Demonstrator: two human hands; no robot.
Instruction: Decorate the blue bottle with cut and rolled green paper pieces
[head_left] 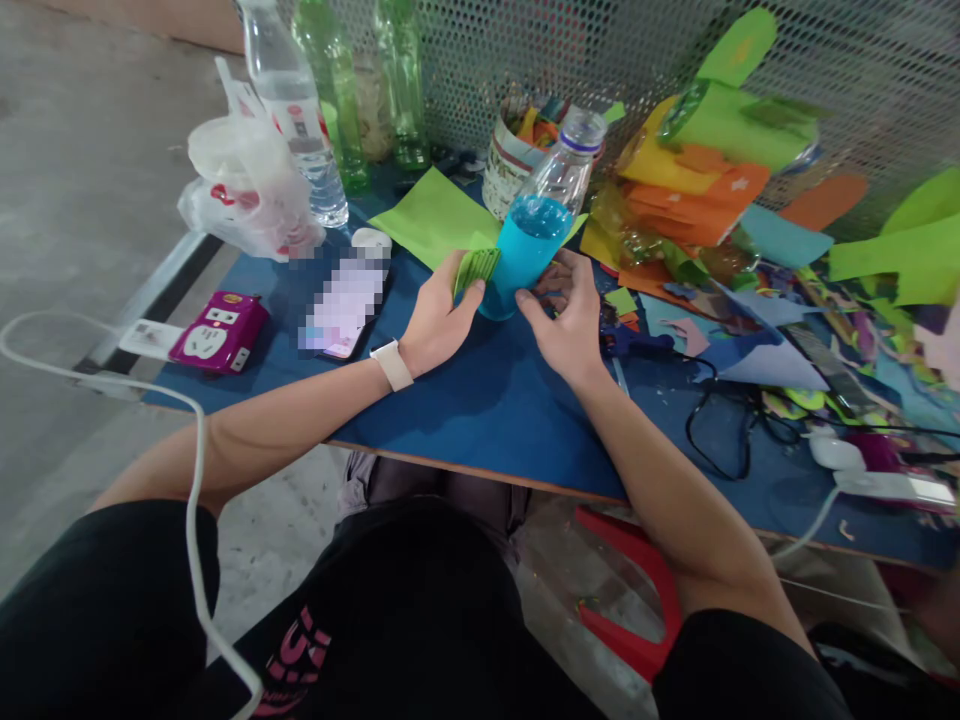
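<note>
My left hand point(450, 310) pinches a pleated strip of green paper point(478, 268) between thumb and fingers. The strip lies against the left side of a clear plastic bottle point(532, 235). The bottle's lower part is bright blue; I cannot tell whether that is a wrap or a filling. My right hand point(566, 315) curls round the bottle's lower right side, thumb in front, with some fingertips hidden. Behind my left hand a flat green paper sheet point(435, 215) lies on the table. A decorated tub point(504, 165) with paper scraps stands just behind the bottle.
At left on the blue table point(450, 410) are a phone point(345, 305), a purple power socket point(221, 332) and a bagged cup point(247, 190). Bottles point(337, 110) stand behind. Paper crafts point(697, 170), scraps point(757, 330) and black cables point(720, 430) crowd the right. A white cable point(199, 480) crosses my left arm.
</note>
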